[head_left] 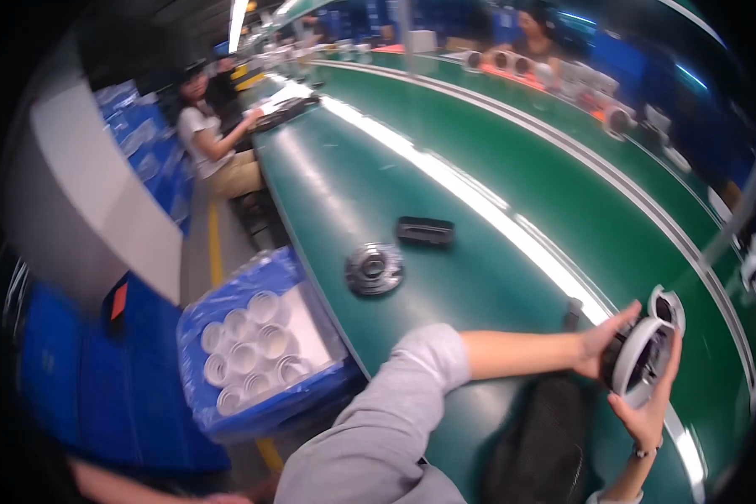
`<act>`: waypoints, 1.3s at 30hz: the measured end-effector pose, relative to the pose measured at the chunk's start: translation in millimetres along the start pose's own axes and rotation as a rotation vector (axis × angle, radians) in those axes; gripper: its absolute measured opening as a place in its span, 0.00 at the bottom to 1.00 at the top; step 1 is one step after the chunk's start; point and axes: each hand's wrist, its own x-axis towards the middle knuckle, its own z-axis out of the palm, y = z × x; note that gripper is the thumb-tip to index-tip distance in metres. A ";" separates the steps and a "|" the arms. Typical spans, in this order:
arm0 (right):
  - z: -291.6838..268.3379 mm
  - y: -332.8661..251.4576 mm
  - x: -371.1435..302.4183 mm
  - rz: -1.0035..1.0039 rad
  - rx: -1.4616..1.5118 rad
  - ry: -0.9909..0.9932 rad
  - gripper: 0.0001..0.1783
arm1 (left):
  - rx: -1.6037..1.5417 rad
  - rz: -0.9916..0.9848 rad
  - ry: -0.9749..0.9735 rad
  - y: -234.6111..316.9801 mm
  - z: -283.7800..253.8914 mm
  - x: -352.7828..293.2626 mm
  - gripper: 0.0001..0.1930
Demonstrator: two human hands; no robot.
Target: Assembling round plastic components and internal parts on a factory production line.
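Both hands hold a round white plastic housing point(629, 359) with a dark inside, tilted on its edge above the far right of the green bench. My left hand point(601, 343) grips its left side, the arm stretched across in a rolled grey sleeve. Along the lower right side, my right hand point(649, 413) curls round it with the fingers reaching upward. A smaller white curved part point(668, 307) shows just above the fingers; whether it joins the housing I cannot tell. Near my left wrist stands a small dark object point(573, 312), blurred.
On the bench point(344, 193) lie a round metallic black part point(374, 268) and a black rectangular tray-like part point(426, 231). A blue lined crate point(195, 370) holds several white rings. A black pouch point(538, 445) lies by my arms. A green conveyor point(512, 160) runs behind; a co-worker point(206, 139) sits far left.
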 end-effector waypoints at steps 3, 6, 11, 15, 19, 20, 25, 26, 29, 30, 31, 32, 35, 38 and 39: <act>13.0 1.3 13.4 -0.122 -0.047 -0.109 0.63 | 0.065 0.047 0.091 20.3 1.9 -26.8 0.39; 7.9 -7.4 26.7 -0.163 -0.078 -0.094 0.63 | 0.058 0.076 0.294 31.3 11.0 -24.4 0.35; -10.1 -13.7 24.3 0.154 0.383 0.095 0.66 | 0.051 0.116 0.129 35.0 5.1 -13.7 0.32; 7.0 16.8 10.2 0.093 0.087 0.057 0.66 | 0.068 0.217 0.332 11.7 -7.6 -6.2 0.37; 11.0 -9.8 20.9 0.122 -0.125 0.075 0.66 | 0.063 0.144 0.250 18.6 -8.0 -11.2 0.35; 10.5 -17.0 20.3 0.142 -0.134 0.069 0.66 | 0.053 0.113 0.209 20.2 -1.7 -16.2 0.36; 8.8 -8.2 22.9 0.131 -0.043 0.087 0.66 | 0.100 0.103 0.259 26.4 -2.2 -13.5 0.40; 8.8 -7.4 23.5 0.151 0.008 0.103 0.66 | 0.096 0.097 0.192 28.1 -0.7 -13.0 0.40; 4.3 -6.4 24.7 0.118 -0.009 0.100 0.66 | 0.075 0.068 0.094 27.8 2.2 -10.9 0.39; 3.9 -6.3 24.3 0.121 -0.012 0.101 0.66 | 0.090 0.065 0.139 27.1 4.0 -9.6 0.38; 4.4 -6.0 24.0 0.091 -0.086 0.065 0.66 | 0.106 0.063 0.185 26.4 4.6 -8.8 0.37; 4.6 -5.7 23.5 0.061 -0.160 0.028 0.66 | 0.112 0.053 0.218 25.4 0.5 -9.8 0.36; 4.5 -6.0 24.1 0.047 -0.178 0.005 0.65 | 0.073 -0.001 0.262 29.5 2.1 -12.6 0.35; -1.8 -9.6 24.0 0.043 -0.173 -0.011 0.65 | 0.059 -0.013 0.206 29.0 7.4 -8.8 0.34; -2.4 -10.9 24.4 0.039 -0.172 -0.011 0.65 | 0.059 -0.013 0.210 29.7 5.6 -10.0 0.34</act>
